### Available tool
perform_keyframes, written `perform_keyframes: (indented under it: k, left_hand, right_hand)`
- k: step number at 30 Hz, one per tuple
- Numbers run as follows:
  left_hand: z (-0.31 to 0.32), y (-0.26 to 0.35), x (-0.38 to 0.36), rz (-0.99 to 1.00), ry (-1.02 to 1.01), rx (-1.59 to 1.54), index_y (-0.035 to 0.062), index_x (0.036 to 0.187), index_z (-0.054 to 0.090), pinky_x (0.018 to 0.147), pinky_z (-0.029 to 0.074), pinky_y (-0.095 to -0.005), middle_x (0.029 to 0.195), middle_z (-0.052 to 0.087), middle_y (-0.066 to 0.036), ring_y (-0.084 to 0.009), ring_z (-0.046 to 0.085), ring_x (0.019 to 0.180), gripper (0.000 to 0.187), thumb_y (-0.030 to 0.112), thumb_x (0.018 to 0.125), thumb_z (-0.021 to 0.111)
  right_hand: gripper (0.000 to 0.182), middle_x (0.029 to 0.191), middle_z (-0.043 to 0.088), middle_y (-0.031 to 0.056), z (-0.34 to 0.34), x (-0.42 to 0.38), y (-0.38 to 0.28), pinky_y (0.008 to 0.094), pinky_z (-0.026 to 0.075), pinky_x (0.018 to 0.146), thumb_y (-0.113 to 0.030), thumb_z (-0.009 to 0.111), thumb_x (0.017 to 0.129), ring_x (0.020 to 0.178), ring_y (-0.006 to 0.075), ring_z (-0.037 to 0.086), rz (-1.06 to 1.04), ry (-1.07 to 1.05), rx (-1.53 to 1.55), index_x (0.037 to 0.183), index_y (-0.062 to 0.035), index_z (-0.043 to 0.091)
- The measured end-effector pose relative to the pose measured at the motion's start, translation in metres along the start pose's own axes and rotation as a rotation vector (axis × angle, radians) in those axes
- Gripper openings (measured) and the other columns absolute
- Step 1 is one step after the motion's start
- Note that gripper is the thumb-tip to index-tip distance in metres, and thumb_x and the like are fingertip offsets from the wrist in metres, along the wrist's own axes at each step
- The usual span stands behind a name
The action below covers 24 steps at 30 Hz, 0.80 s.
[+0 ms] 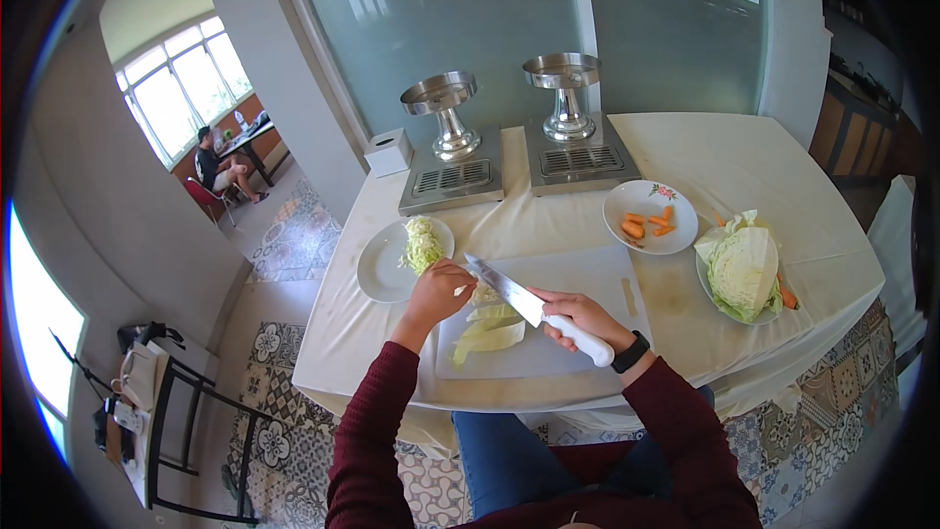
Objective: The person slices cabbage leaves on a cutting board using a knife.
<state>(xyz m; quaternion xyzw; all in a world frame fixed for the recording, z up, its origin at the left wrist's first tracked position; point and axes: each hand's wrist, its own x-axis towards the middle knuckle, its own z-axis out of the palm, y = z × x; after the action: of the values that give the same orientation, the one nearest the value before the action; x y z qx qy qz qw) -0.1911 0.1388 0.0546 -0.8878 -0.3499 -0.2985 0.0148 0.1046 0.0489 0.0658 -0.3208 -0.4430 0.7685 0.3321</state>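
Observation:
My right hand (586, 321) grips a kitchen knife (519, 299) by its white handle, blade slanting up to the left above the white cutting board (578, 279). Close to the blade's tip, my left hand (443, 292) has its fingers curled together; what they hold, if anything, is hidden. Pale green cabbage leaves (490, 335) lie on the board's left part, with a few shreds under the blade. Just beyond my left hand, shredded cabbage (423, 245) is heaped on the right side of a white plate (380, 269).
A flowered plate (625, 198) holds several carrot pieces (648, 223). To its right, a cabbage (742, 269) sits on another plate beside carrots. Two metal stands (455, 137) and a tissue box (389, 153) line the table's back. A person (217, 165) sits far left.

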Motion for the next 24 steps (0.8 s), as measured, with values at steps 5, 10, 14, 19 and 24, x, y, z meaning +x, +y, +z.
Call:
perform_keyframes:
  k: [5, 10, 14, 19, 24]
  left_hand:
    - [-0.001, 0.009, 0.002, -0.047, 0.102, 0.021, 0.0067, 0.094, 0.077, 0.080, 0.054, -0.0370, 0.087, 0.072, -0.007, -0.0262, 0.065, 0.083, 0.015, 0.006, 0.079, 0.074]
    - [0.001, 0.014, 0.005, -0.012, 0.141, 0.014, 0.0084, 0.096, 0.076, 0.083, 0.053, -0.0375, 0.092, 0.072, -0.005, -0.0250, 0.065, 0.087, 0.016, 0.009, 0.081, 0.072]
    - [0.000, 0.013, -0.001, -0.006, 0.092, 0.014, 0.0076, 0.091, 0.076, 0.084, 0.053, -0.0379, 0.092, 0.072, -0.006, -0.0251, 0.065, 0.088, 0.012, 0.009, 0.080, 0.073]
    - [0.002, 0.006, -0.013, -0.097, 0.067, 0.002, 0.0071, 0.085, 0.076, 0.084, 0.053, -0.0383, 0.090, 0.072, -0.006, -0.0261, 0.065, 0.089, 0.007, 0.009, 0.079, 0.074]
    - [0.006, 0.009, -0.011, -0.211, 0.097, -0.046, 0.0063, 0.084, 0.075, 0.081, 0.053, -0.0383, 0.088, 0.072, -0.007, -0.0277, 0.066, 0.086, 0.008, 0.011, 0.078, 0.075]
  right_hand:
    - [0.052, 0.069, 0.054, 0.0017, 0.001, 0.000, -0.001, 0.0233, 0.045, 0.044, -0.016, 0.049, 0.101, 0.050, 0.0080, 0.049, 0.001, -0.010, -0.031, 0.152, -0.0157, 0.040]
    - [0.052, 0.069, 0.054, 0.0016, 0.004, -0.001, -0.002, 0.0233, 0.045, 0.044, -0.016, 0.049, 0.101, 0.050, 0.0078, 0.049, 0.006, -0.007, -0.046, 0.152, -0.0159, 0.040]
    - [0.053, 0.069, 0.054, 0.0015, 0.001, -0.001, 0.000, 0.0233, 0.045, 0.044, -0.016, 0.049, 0.101, 0.050, 0.0079, 0.049, -0.015, 0.002, -0.017, 0.152, -0.0155, 0.039]
    - [0.053, 0.070, 0.055, 0.0027, -0.002, -0.010, -0.002, 0.0235, 0.045, 0.044, -0.017, 0.050, 0.101, 0.048, 0.0084, 0.049, -0.033, 0.043, -0.016, 0.153, -0.0148, 0.039]
    - [0.053, 0.068, 0.056, 0.0032, 0.005, -0.023, -0.002, 0.0236, 0.044, 0.043, -0.015, 0.049, 0.101, 0.047, 0.0085, 0.049, -0.024, 0.072, -0.070, 0.153, -0.0171, 0.039]
